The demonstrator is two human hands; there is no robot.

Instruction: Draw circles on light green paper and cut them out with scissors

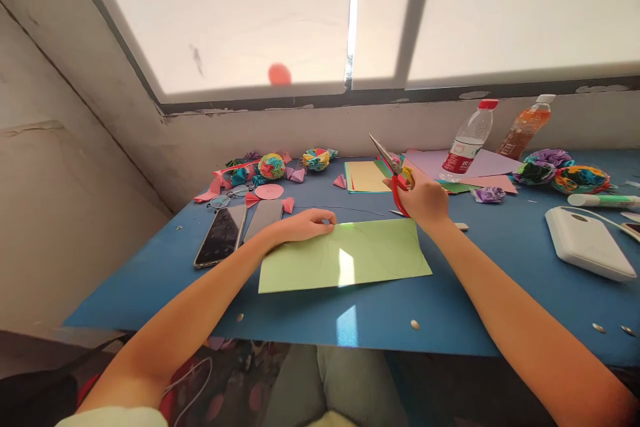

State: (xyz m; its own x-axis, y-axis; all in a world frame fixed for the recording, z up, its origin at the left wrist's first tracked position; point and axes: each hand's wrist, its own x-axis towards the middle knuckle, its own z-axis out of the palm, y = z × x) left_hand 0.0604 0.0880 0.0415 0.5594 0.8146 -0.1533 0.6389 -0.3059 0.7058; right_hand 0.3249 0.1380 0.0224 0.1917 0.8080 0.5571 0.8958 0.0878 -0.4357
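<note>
A light green sheet of paper [370, 257] lies before me near the table's front edge, with faint curved lines on it. My left hand [307, 224] holds its far edge, fingers curled together there. Above the table, just beyond the paper's right end, my right hand [425, 200] grips a pair of scissors [385, 152] by its red and yellow handles. The scissor blades point up and to the left and look nearly closed, apart from the green paper. Left of my left hand lie a dark phone [221, 237] and a grey flat object [263, 216].
Paper pompoms [271, 166], glasses [230, 195] and pink scraps are at the back left. Coloured sheets [367, 177] lie at the back middle. A red-capped bottle [467, 140] and an orange drink bottle [527, 124] stand behind. At right are a white power bank [587, 240] and a marker [605, 200].
</note>
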